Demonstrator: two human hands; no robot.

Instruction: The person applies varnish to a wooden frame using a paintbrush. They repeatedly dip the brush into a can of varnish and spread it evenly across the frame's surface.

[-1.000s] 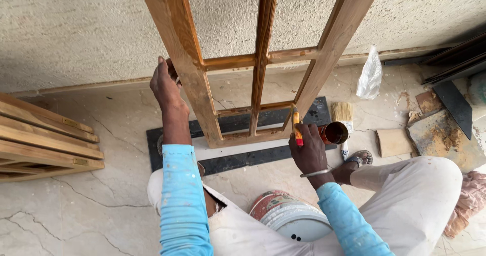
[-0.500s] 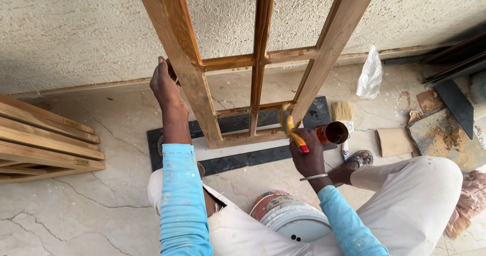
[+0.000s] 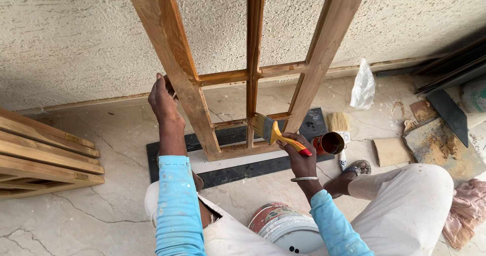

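Left hand [image 3: 163,100] clamps the left stile of the wooden window frame [image 3: 187,84], which leans upright against the far wall. The frame looks stiff and fairly heavy, best gripped by its stiles. Right hand [image 3: 299,155] clasps the yellow-handled paintbrush [image 3: 273,130], bristles at the centre bar, beside 1 small varnish tin [image 3: 330,143].

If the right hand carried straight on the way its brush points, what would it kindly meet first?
Most likely the wooden frame's central upright bar: the brush in the right hand already has its bristles beside it, though depth is unclear.

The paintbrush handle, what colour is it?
Yellow with a red tip, seen in the head view, held in the right hand.
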